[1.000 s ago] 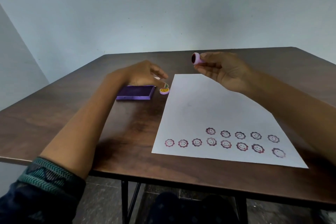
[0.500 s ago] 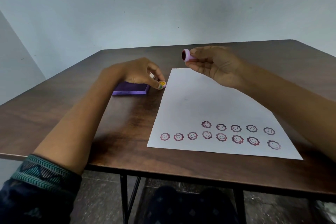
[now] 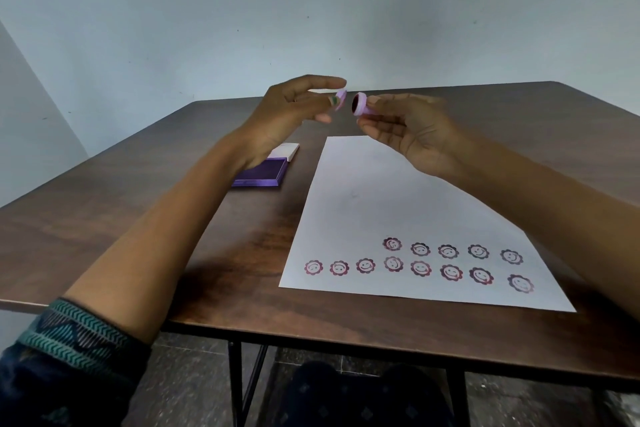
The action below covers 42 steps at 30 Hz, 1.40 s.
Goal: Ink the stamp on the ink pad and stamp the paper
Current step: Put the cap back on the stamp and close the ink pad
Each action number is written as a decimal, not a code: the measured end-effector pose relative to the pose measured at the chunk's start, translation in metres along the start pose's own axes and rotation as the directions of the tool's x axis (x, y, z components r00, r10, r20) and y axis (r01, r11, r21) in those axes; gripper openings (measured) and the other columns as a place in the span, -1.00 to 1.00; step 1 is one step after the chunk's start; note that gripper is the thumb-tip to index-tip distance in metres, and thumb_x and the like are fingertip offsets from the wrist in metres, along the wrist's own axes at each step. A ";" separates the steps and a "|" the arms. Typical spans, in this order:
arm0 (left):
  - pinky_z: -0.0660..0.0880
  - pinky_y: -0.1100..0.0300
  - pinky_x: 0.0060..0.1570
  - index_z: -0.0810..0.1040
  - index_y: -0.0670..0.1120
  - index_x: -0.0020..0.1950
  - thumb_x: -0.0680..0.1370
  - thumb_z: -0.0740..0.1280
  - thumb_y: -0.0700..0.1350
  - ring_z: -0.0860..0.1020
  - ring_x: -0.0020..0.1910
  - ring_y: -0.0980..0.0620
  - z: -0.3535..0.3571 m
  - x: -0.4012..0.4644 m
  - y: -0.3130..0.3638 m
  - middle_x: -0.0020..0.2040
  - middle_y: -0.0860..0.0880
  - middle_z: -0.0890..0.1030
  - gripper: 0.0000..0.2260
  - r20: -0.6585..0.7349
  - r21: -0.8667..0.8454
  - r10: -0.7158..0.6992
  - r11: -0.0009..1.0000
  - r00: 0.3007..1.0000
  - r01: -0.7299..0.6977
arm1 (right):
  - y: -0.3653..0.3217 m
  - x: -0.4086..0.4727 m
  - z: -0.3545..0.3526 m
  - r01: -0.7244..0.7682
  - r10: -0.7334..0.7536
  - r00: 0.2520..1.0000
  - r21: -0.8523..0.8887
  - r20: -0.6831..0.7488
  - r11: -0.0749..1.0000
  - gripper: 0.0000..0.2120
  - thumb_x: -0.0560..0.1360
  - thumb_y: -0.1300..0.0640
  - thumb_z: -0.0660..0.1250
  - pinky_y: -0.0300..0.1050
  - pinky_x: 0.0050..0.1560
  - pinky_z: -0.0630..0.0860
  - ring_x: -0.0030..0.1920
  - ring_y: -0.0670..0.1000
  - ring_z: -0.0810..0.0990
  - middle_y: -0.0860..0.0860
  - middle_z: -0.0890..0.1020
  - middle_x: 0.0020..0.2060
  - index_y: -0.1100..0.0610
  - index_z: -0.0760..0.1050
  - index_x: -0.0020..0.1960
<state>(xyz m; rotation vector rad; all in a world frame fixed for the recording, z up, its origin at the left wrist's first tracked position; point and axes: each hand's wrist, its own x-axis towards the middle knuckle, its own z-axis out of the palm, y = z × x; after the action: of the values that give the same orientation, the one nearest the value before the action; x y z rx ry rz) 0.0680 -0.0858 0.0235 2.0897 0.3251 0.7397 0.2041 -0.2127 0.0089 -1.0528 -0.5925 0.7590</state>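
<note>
My right hand (image 3: 412, 135) pinches a small pink round stamp (image 3: 360, 105) above the far end of the paper, its dark inked face turned left. My left hand (image 3: 287, 114) holds the stamp's pink cap (image 3: 341, 99) between thumb and fingers, a short gap left of the stamp. The white paper (image 3: 374, 198) lies on the table with two rows of several purple smiley flower prints near its front edge. The open purple ink pad (image 3: 263, 172) sits left of the paper, partly hidden by my left wrist.
The dark wooden table (image 3: 173, 218) ends near me in a front edge, with black metal legs below. The ink pad's white lid (image 3: 285, 151) lies behind the pad. A pale wall stands behind the table.
My left hand picked the cap up from the table beside the ink pad and lifted it up and to the right, close to the stamp. My right hand kept holding the stamp.
</note>
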 end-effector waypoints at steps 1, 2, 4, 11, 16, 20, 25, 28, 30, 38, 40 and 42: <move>0.42 0.53 -0.23 0.59 0.02 0.13 0.54 0.29 -0.17 0.61 -0.16 0.26 0.002 0.000 0.000 -0.17 0.21 0.68 -0.79 -0.001 -0.026 -0.001 1.000 1.000 0.001 | 0.000 0.000 0.000 0.007 -0.007 1.000 0.006 -0.007 1.000 -0.95 0.42 0.34 0.38 -0.23 -0.21 0.65 -0.26 0.02 0.62 0.13 0.62 -0.25 0.23 0.55 -0.20; 0.41 0.55 -0.26 0.60 0.00 0.11 0.54 0.29 -0.18 0.62 -0.17 0.26 0.003 0.001 0.000 -0.17 0.23 0.68 -0.81 -0.007 -0.043 -0.003 0.999 1.000 0.003 | 0.000 0.001 0.000 0.013 -0.013 1.000 0.011 -0.010 1.000 -0.94 0.41 0.34 0.39 -0.23 -0.21 0.65 -0.26 0.02 0.62 0.13 0.62 -0.25 0.23 0.55 -0.21; 0.40 0.56 -0.26 0.62 0.01 0.07 0.54 0.32 -0.16 0.63 -0.18 0.24 0.003 0.001 0.001 -0.18 0.24 0.68 -0.84 -0.013 -0.041 -0.014 0.999 1.000 0.014 | 0.001 0.001 0.000 0.024 -0.024 1.000 0.015 -0.010 1.000 -0.93 0.39 0.34 0.40 -0.24 -0.21 0.65 -0.27 0.02 0.62 0.13 0.63 -0.24 0.22 0.55 -0.22; 0.44 0.44 -0.14 0.62 0.07 0.03 0.50 0.35 -0.14 0.62 -0.16 0.25 0.003 0.002 -0.003 -0.18 0.22 0.68 -0.84 0.014 -0.020 -0.022 1.000 1.000 0.022 | 0.002 0.001 -0.001 0.059 -0.059 0.998 0.005 0.002 0.998 -0.92 0.36 0.33 0.44 -0.24 -0.14 0.64 -0.20 0.05 0.63 0.14 0.65 -0.17 0.23 0.56 -0.18; 0.40 0.56 -0.27 0.59 -0.03 0.14 0.53 0.34 -0.15 0.63 -0.19 0.24 0.007 0.001 -0.003 -0.09 0.14 0.66 -0.80 -0.009 -0.071 -0.023 0.997 1.000 0.022 | 0.003 0.001 0.001 0.059 -0.059 0.998 0.019 -0.015 0.998 -0.92 0.36 0.35 0.42 -0.24 -0.16 0.64 -0.22 0.05 0.63 0.14 0.64 -0.20 0.22 0.56 -0.21; 0.40 0.56 -0.25 0.57 -0.08 0.23 0.52 0.35 -0.17 0.62 -0.18 0.27 0.010 0.001 -0.004 -0.09 0.18 0.67 -0.73 0.003 -0.102 -0.021 0.995 1.000 0.021 | 0.004 -0.001 0.002 0.061 -0.061 0.998 0.006 -0.006 0.998 -0.91 0.37 0.34 0.42 -0.25 -0.21 0.64 -0.25 0.04 0.64 0.14 0.64 -0.23 0.20 0.55 -0.24; 0.48 0.40 -0.05 0.61 -0.10 0.14 0.48 0.40 -0.23 0.63 -0.05 0.19 0.013 0.003 -0.009 -0.07 0.14 0.70 -0.76 0.032 -0.144 -0.006 0.989 0.999 0.011 | 0.002 -0.001 0.002 0.077 -0.078 0.997 0.029 0.008 0.997 -0.91 0.37 0.36 0.41 -0.24 -0.15 0.64 -0.25 0.04 0.65 0.14 0.65 -0.21 0.22 0.56 -0.25; 0.48 0.37 -0.02 0.62 -0.10 0.14 0.48 0.41 -0.19 0.62 -0.06 0.15 0.011 0.003 -0.010 -0.03 0.11 0.70 -0.77 0.017 -0.136 0.003 0.991 1.000 -0.001 | 0.001 -0.002 0.002 0.088 -0.088 0.996 0.007 0.006 0.996 -0.90 0.35 0.36 0.44 -0.23 -0.13 0.64 -0.28 0.03 0.65 0.15 0.64 -0.23 0.22 0.54 -0.23; 0.47 0.38 0.01 0.62 -0.08 0.15 0.49 0.41 -0.17 0.62 -0.02 0.15 0.009 0.004 -0.010 0.00 0.11 0.70 -0.76 0.018 -0.121 0.016 0.993 1.000 -0.014 | 0.002 -0.003 0.002 0.100 -0.100 0.995 -0.019 0.003 0.995 -0.87 0.35 0.37 0.43 -0.22 -0.13 0.65 -0.28 0.04 0.64 0.14 0.62 -0.25 0.21 0.53 -0.25; 0.45 0.40 0.06 0.60 -0.13 0.20 0.51 0.37 -0.18 0.59 0.13 0.17 0.007 0.003 -0.011 0.06 0.10 0.68 -0.74 0.058 -0.105 0.038 0.994 0.998 -0.032 | 0.002 -0.004 0.003 0.135 -0.132 0.991 -0.112 0.030 0.985 -0.87 0.35 0.40 0.43 -0.18 -0.04 0.63 -0.15 0.12 0.61 0.17 0.61 -0.16 0.24 0.54 -0.18; 0.45 0.39 0.07 0.58 -0.18 0.22 0.52 0.37 -0.19 0.58 0.15 0.16 0.007 0.004 -0.013 0.11 0.01 0.66 -0.72 0.055 -0.111 0.043 0.993 0.998 -0.037 | 0.002 -0.005 0.003 0.151 -0.148 0.988 -0.134 0.032 0.979 -0.86 0.33 0.39 0.44 -0.15 0.00 0.62 -0.12 0.12 0.61 0.18 0.61 -0.15 0.24 0.55 -0.17; 0.44 0.39 0.09 0.57 -0.19 0.23 0.52 0.36 -0.20 0.57 0.16 0.17 0.008 0.004 -0.014 0.14 -0.02 0.65 -0.71 0.063 -0.113 0.050 0.993 0.997 -0.043 | 0.004 -0.005 0.004 0.169 -0.167 0.986 -0.175 0.026 0.970 -0.86 0.33 0.38 0.45 -0.13 0.02 0.61 -0.12 0.12 0.61 0.18 0.62 -0.16 0.24 0.56 -0.16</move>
<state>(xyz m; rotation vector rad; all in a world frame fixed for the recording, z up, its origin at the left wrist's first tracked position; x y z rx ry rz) 0.0761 -0.0808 0.0100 2.0164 0.1951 0.6987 0.1970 -0.2137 0.0066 -1.1456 -0.7596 0.5713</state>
